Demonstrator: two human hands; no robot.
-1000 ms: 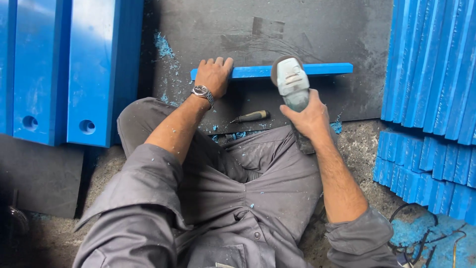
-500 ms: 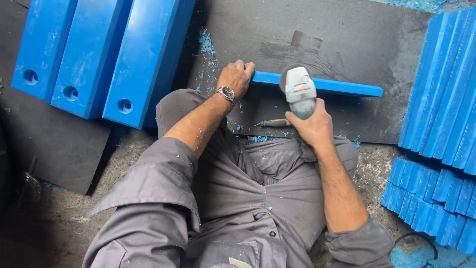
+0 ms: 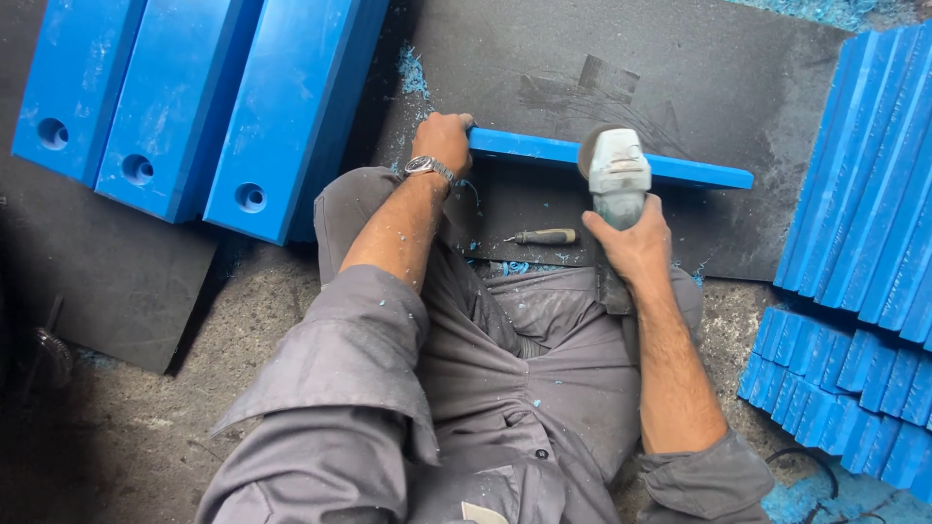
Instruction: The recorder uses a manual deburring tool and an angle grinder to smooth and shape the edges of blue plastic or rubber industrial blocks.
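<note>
Grinder (image 3: 615,173) gripped tight in your right hand (image 3: 636,247), head on the blue strip (image 3: 680,171) lying on the mat; left hand (image 3: 444,142) clamps its end. Loose clamping risks kickback, I'd judge.

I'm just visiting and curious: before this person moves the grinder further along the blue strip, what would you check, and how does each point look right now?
1. Left hand steadying the blue strip at its end: ok.
2. Right hand gripping the grinder body firmly: ok.
3. Left hand well apart from the grinder's head: ok.
4. Gloves on the hands: not ok, both are bare.
5. Screwdriver lying loose on the dark mat near the legs, out of the grinder's way: ok, though close.
6. Whether the disc is spinning or touching the strip: cannot tell.
</note>
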